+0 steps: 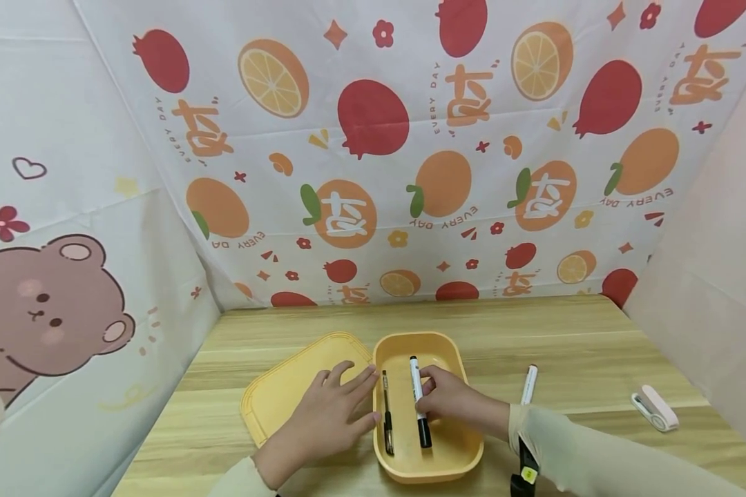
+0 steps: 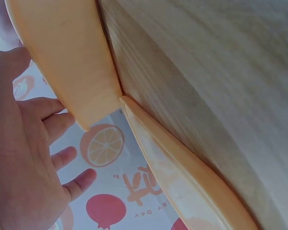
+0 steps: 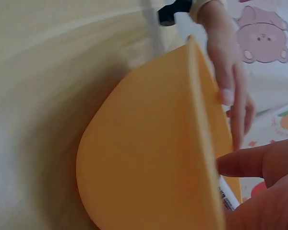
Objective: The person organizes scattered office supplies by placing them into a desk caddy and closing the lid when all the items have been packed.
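A yellow box point(image 1: 427, 476) stands on the table. Inside it, my right hand point(image 1: 454, 399) pinches a white marker with a black cap point(image 1: 416, 383) at its side. The marker also shows in the right wrist view, a white marker body point(image 3: 228, 194) partly hidden by the box wall. A black pen point(image 1: 387, 417) lies along the box's left inner side. My left hand point(image 1: 323, 417) rests at the box's left rim with fingers spread and touching it, as the left wrist view shows by the left hand point(image 2: 33, 139). The yellow lid point(image 1: 286, 386) lies partly beneath that hand.
Right of the box lies another white marker point(image 1: 530, 383), its lower part hidden by the right forearm. Farther right is a small pale pink stapler-like object point(image 1: 655, 408). Fruit-printed cloth point(image 1: 373, 179) hangs behind the wooden table point(image 1: 597, 345), and plain and printed cloth flanks both sides.
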Action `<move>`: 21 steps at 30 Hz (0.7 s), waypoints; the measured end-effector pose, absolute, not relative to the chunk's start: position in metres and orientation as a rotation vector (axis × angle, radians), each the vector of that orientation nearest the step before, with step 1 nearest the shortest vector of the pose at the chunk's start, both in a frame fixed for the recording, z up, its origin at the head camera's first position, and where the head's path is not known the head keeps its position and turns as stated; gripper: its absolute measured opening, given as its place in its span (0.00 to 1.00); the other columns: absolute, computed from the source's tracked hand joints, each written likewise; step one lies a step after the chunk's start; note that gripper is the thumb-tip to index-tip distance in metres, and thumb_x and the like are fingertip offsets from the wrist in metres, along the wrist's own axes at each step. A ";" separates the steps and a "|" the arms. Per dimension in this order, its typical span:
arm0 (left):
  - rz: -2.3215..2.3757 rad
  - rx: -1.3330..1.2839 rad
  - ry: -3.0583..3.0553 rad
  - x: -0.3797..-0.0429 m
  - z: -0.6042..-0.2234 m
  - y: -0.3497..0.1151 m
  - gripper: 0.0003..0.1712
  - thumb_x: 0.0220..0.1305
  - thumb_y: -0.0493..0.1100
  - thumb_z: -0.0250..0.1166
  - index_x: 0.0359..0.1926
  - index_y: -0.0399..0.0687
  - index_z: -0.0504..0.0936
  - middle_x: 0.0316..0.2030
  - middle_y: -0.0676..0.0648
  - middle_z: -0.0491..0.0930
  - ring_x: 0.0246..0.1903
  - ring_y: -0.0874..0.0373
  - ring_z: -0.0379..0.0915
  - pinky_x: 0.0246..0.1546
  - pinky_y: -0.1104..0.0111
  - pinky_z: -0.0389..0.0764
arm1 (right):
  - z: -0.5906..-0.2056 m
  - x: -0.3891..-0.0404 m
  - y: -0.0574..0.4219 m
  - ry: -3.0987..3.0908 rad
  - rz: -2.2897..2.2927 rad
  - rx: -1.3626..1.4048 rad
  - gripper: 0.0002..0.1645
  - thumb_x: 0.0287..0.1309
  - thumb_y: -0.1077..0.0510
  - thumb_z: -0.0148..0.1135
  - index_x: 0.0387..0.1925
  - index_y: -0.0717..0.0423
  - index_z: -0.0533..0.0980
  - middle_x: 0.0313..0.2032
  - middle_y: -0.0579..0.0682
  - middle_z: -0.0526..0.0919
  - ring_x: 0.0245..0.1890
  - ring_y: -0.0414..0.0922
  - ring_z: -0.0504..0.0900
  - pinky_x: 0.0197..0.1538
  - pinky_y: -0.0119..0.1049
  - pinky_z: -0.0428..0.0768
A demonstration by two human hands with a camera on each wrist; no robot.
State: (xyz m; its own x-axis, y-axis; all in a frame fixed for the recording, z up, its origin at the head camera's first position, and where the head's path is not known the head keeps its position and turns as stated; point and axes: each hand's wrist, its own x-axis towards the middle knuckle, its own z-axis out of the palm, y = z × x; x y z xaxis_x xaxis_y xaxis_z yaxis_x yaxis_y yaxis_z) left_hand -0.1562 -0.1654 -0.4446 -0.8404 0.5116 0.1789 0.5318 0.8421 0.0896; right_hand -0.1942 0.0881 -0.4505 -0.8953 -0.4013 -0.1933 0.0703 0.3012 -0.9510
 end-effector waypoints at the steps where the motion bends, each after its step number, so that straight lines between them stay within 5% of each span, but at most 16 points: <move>1: -0.210 -0.816 -2.874 -0.156 -0.445 -0.166 0.38 0.72 0.69 0.50 0.75 0.57 0.67 0.74 0.57 0.65 0.72 0.46 0.56 0.65 0.48 0.63 | -0.451 -0.194 0.086 2.204 -1.601 -0.299 0.38 0.45 0.73 0.63 0.62 0.73 0.66 0.33 0.55 0.75 0.26 0.44 0.78 0.32 0.38 0.84; 18: -0.217 -0.812 -2.916 -0.160 -0.443 -0.166 0.40 0.71 0.71 0.48 0.75 0.58 0.66 0.75 0.58 0.64 0.73 0.46 0.55 0.65 0.47 0.62 | -0.461 -0.204 0.070 2.396 -1.342 -0.360 0.31 0.44 0.70 0.66 0.54 0.74 0.72 0.26 0.52 0.80 0.20 0.42 0.78 0.26 0.36 0.80; 21: -0.219 -0.813 -2.925 -0.160 -0.443 -0.167 0.40 0.71 0.71 0.48 0.75 0.58 0.66 0.75 0.58 0.64 0.73 0.45 0.54 0.65 0.46 0.62 | -0.462 -0.203 0.069 2.387 -1.331 -0.364 0.37 0.45 0.68 0.67 0.59 0.78 0.69 0.26 0.52 0.81 0.20 0.42 0.80 0.27 0.36 0.81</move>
